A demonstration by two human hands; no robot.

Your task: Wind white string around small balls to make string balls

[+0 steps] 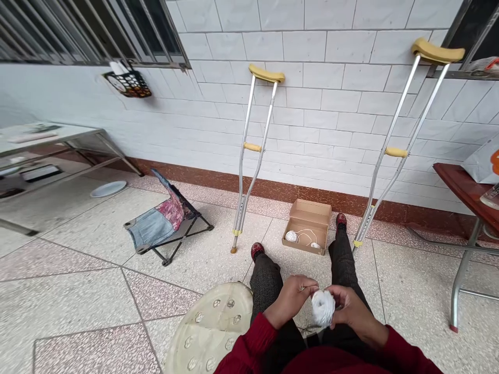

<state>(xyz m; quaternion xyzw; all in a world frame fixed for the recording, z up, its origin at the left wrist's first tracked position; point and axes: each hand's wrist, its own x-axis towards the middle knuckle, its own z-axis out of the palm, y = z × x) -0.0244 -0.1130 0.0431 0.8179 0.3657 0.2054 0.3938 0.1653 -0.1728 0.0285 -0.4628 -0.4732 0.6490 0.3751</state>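
Note:
A ball of white yarn [323,307] is held over my lap, its wound end with a small hollow turned toward me. My right hand [353,311] grips it from the right side, thumb and fingers wrapped about it. At its upper left, my left hand [292,298] is closed in a pinch, fingertips right beside the ball; what they pinch is too small to make out. On the floor between my feet stands an open cardboard box [304,244]. Inside it lie a second white yarn ball [291,236] and a small white piece, with loose strands between.
Two crutches, one left [252,148] and one right [395,152], lean against the tiled wall. A folding stool [156,226] stands to the left. A round plastic stool [212,327] is beside my left leg. Tables stand at the far left [78,136] and right [454,179].

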